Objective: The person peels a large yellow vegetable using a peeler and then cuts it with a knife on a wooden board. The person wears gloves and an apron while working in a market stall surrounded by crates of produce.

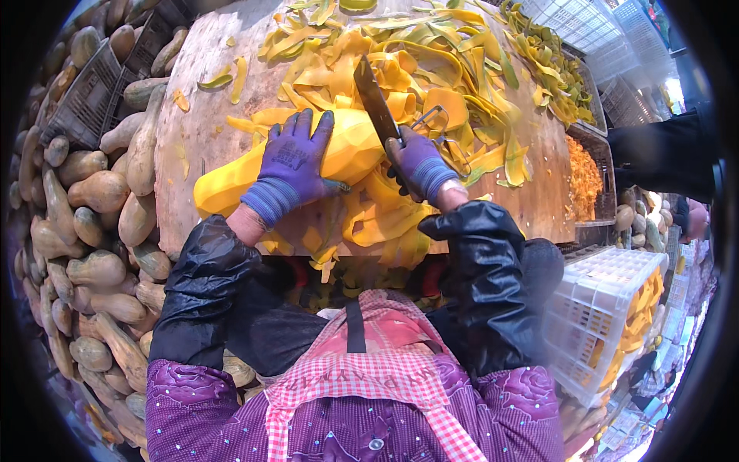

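Note:
A peeled yellow squash (352, 144) lies slantwise on a wooden board (213, 133). My left hand (294, 156), in a purple coated glove, presses on it with the fingers spread and the thumb at its near side. My right hand (418, 164), gloved alike, is closed around the handle of a knife with a broad dark blade (374, 98). The blade points up and away at the squash's right end. Just right of the knife, a metal-framed peeler (430, 118) shows partly among the peelings; whether my right hand touches it, I cannot tell.
Yellow and green peelings (456, 63) heap across the board's far side, with more below the squash. Unpeeled squashes (98, 190) pile up at left around dark crates (86, 92). At right stand a crate of orange pulp (583, 179) and a white crate (589, 317) with yellow pieces.

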A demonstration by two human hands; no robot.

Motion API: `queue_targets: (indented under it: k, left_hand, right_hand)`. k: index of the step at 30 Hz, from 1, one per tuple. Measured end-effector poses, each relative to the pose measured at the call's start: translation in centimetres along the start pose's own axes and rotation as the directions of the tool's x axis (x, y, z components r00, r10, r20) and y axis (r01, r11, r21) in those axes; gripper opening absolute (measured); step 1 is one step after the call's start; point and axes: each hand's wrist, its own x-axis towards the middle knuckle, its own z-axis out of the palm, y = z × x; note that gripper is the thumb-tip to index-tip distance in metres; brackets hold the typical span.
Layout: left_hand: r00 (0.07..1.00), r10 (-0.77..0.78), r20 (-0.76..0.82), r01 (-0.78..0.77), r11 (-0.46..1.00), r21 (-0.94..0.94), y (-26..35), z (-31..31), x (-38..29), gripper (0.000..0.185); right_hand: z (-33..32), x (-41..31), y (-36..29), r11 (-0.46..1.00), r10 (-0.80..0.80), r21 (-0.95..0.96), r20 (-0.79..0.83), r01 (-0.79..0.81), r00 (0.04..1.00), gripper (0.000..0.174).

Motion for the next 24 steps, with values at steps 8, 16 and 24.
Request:
queue_targets:
  k: [8,16,24]
  left_hand:
    - [0.998,0.002,-0.056,0.003,0.996,0.091,0.9,1.2,-1.6,0.118]
    - [0.99,0.045,-0.133,-0.029,0.992,0.12,1.4,1.9,-2.1,0.112]
    - [0.998,0.015,-0.057,-0.009,0.994,0.107,1.1,1.5,-1.1,0.119]
  right_hand:
    - [-2.7,-5.1,5.3,0.819,-0.488,-0.418,-0.146,0.394,0.86,0.046]
    - [-3.6,-10.6,6.8,0.637,-0.517,-0.654,0.031,0.408,0.856,0.051]
    - [-4.5,-2.4,1.1,0.701,-0.473,-0.544,0.128,0.461,0.871,0.048]
